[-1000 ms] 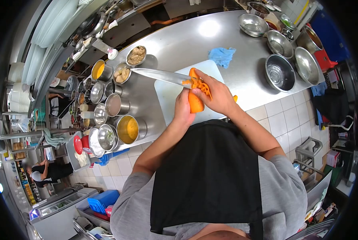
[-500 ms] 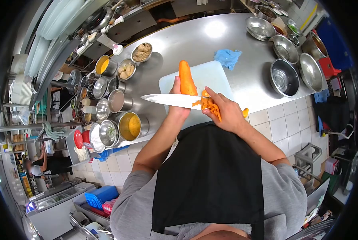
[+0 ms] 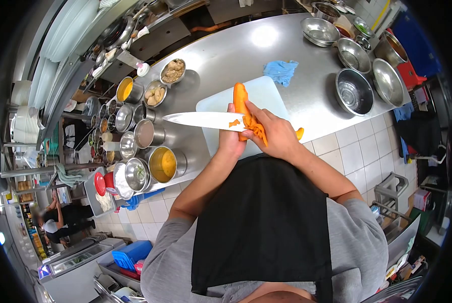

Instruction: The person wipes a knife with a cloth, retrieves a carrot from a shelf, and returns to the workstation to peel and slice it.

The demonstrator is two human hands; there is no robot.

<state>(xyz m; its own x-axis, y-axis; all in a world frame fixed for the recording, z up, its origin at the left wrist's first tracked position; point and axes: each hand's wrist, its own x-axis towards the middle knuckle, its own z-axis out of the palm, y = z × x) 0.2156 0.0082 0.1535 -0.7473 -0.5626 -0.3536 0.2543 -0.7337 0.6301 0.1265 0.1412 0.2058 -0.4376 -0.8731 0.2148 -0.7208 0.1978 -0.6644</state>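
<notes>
An orange carrot [image 3: 240, 96] points away from me over the white cutting board [image 3: 210, 107], its lower part partly hidden by the blade and my fingers. My left hand [image 3: 231, 143] is wrapped round its near end, thumb on the left side. From my right hand [image 3: 275, 132], closed round the hidden handle, a large knife [image 3: 195, 120] reaches left with its blade across the carrot. Thin orange shavings [image 3: 257, 132] bunch at the right hand's fingers, and a small piece sticks to the blade.
A blue cloth [image 3: 281, 72] lies beyond the board. Metal bowls [image 3: 354, 92] stand at the right; pots and bowls of food [image 3: 162, 164] line the left. An orange piece [image 3: 300, 134] is near the table's front edge. Another person [image 3: 64, 214] stands far left.
My right hand has shifted left and its index finger now reaches along the carrot. The knife has moved left, and the carrot's tip sits slightly lower and further right.
</notes>
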